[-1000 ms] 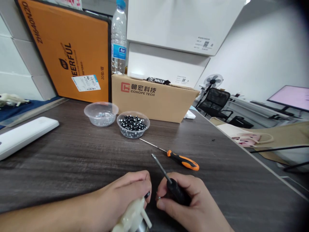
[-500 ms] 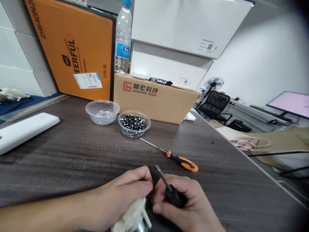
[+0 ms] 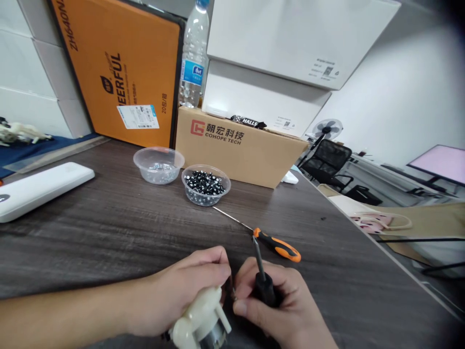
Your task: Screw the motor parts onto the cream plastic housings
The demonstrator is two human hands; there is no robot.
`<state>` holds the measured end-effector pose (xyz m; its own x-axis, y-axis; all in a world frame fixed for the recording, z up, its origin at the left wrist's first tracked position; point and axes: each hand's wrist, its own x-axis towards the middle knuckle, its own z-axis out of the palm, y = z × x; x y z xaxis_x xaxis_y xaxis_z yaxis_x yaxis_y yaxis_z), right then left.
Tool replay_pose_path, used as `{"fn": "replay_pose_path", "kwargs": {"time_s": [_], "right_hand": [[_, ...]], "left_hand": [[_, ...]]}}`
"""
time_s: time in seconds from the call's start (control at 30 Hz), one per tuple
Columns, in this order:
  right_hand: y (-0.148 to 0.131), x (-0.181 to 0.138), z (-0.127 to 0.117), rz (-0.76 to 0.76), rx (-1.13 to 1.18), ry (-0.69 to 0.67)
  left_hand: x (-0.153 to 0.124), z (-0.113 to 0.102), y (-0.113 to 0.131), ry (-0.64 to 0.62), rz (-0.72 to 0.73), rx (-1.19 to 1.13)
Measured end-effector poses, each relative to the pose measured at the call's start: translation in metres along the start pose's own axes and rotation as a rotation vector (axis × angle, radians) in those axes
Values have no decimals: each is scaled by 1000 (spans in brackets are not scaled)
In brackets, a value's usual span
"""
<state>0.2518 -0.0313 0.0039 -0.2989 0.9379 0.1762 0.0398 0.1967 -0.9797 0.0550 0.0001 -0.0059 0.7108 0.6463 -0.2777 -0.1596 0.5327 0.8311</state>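
The white plastic housing (image 3: 199, 327) is cut off by the bottom edge, and whatever sits between the left hand (image 3: 185, 276) and right hand (image 3: 286, 303) is hidden (the left bowl's (image 3: 159, 167) contents are too small to tell).

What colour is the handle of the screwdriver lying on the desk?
The handle is orange and black; head view.

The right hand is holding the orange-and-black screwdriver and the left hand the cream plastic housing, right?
No: the head view shows the right hand holding a black-grip screwdriver; the orange-and-black screwdriver lies on the table. The left hand does hold the cream plastic housing.
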Motion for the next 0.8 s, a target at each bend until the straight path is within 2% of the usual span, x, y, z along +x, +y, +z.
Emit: {"fn": "replay_pose_path", "kwargs": {"time_s": [0.2,0.4,0.57,0.8], "right_hand": [[-2,2,-2,-71,-113,-3],[-2,4,-1,-151,-99,-38],[-6,3,-1,-151,-139,-34],[-9,7,-2,-178,-220,-53]], "left_hand": [[2,0,2,1,-4,6],[4,2,0,7,-18,18],[2,3,0,51,-67,8],[1,3,-1,35,-62,23]]}}
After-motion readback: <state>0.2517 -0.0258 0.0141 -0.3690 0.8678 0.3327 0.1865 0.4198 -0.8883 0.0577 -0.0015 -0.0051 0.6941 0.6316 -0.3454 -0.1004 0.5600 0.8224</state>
